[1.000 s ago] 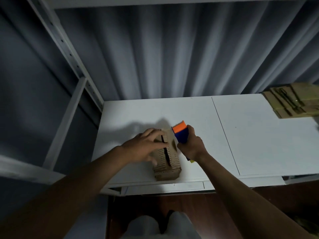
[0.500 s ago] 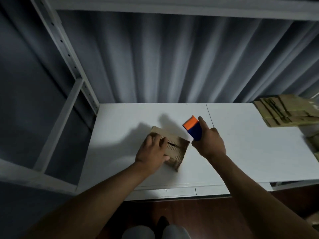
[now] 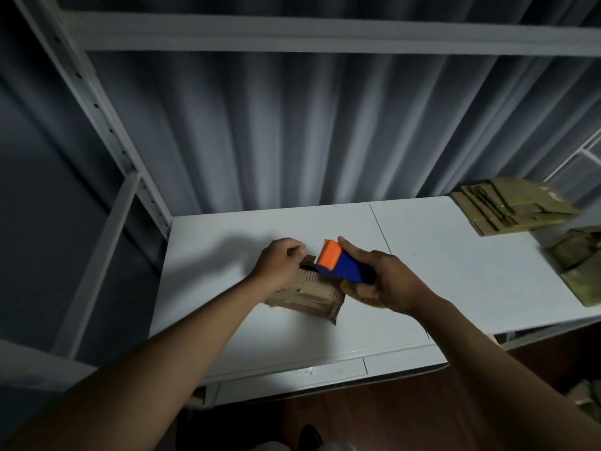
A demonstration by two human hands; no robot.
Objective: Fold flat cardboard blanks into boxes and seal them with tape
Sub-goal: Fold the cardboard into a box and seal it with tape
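Observation:
A small brown cardboard box lies on the white table, left of the middle. My left hand rests on the box's far left end with its fingers curled over the edge. My right hand grips a blue tape dispenser with an orange head. The dispenser's orange end sits over the far end of the box, close to my left fingers. A bit of yellowish tape roll shows under my right palm.
A stack of flat cardboard blanks lies at the table's far right. More cardboard pieces sit at the right edge. A grey curtain hangs behind the table and white metal shelf posts stand at the left.
My right hand has brought the dispenser down and left onto the box's far end. My left hand has slid from the box top to its far left end.

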